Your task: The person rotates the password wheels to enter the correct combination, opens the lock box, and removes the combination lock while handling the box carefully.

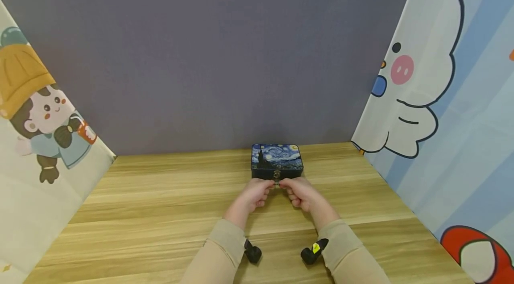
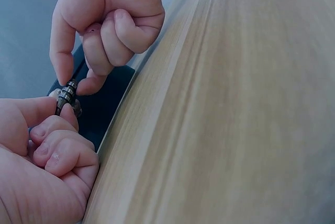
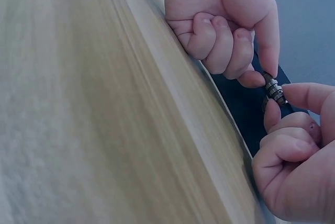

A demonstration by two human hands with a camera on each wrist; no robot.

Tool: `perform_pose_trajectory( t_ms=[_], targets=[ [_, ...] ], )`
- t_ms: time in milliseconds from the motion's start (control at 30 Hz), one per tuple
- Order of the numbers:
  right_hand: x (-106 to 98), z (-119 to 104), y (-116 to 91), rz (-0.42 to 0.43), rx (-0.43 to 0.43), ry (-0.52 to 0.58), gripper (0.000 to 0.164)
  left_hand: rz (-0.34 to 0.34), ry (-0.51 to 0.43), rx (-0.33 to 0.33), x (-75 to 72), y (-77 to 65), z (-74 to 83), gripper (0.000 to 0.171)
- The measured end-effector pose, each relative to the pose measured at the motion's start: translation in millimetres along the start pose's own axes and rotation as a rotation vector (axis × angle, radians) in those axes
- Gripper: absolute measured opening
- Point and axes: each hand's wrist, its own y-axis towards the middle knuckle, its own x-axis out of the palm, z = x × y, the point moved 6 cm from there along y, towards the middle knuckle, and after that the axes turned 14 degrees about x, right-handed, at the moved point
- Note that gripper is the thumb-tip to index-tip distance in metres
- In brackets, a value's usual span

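A small box (image 1: pixel 277 156) with a swirling blue night-sky picture on its lid stands closed at the far part of the table. A metal clasp (image 1: pixel 276 174) shows on its dark front. Below the clasp is a small combination padlock (image 3: pixel 274 89) with ridged number dials. My left hand (image 1: pixel 255 193) pinches one end of it between thumb and index finger, the other fingers curled in. From the opposite side my right hand (image 1: pixel 304 192) pinches the other end the same way. The digits on the dials are too small to read.
The wood-grain table (image 1: pixel 160 203) reaches back to a grey wall panel (image 1: pixel 225 56). Cartoon-printed curtains flank it, one at the left (image 1: pixel 24 195) and one at the right (image 1: pixel 474 150). Black wrist devices (image 1: pixel 253 253) sit at both sleeve cuffs.
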Motion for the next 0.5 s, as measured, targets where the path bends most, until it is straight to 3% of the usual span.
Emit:
perform_pose_trajectory(
  t_ms=[500],
  targets=[
    [1.5,-1.2,-3.8,-0.031,0.005,0.029,0.018,0.01,0.003,-0.001,0.9,-0.9,1.5,0.032]
  ],
)
